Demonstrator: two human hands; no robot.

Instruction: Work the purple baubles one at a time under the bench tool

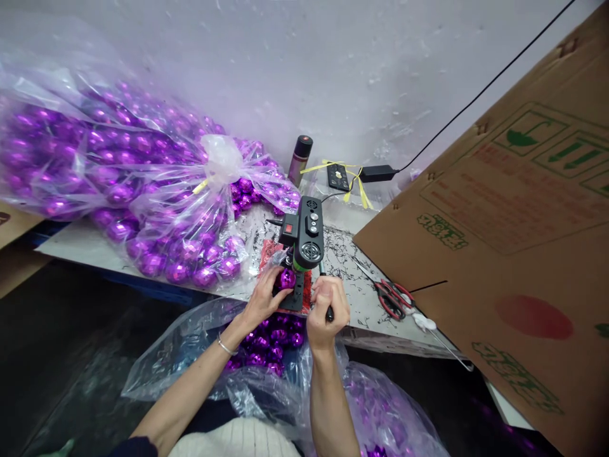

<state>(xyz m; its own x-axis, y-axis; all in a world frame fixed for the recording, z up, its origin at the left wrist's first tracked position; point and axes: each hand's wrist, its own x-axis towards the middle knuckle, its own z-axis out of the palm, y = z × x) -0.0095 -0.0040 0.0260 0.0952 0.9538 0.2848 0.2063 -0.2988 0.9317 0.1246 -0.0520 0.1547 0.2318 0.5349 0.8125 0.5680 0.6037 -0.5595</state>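
Note:
A small black bench drill press or similar machine stands on the table on a red base. My left hand pinches a shiny purple ball beneath the machine's head. My right hand is wrapped round a black lever handle on the machine's right side. Below my hands, an open clear plastic bag holds several purple balls in front of the table edge.
A large tied bag of purple balls covers the table's left. Behind the machine stand a dark spray can and a power adapter. Red-handled scissors lie right, beside a big cardboard box. Dark shavings litter the tabletop.

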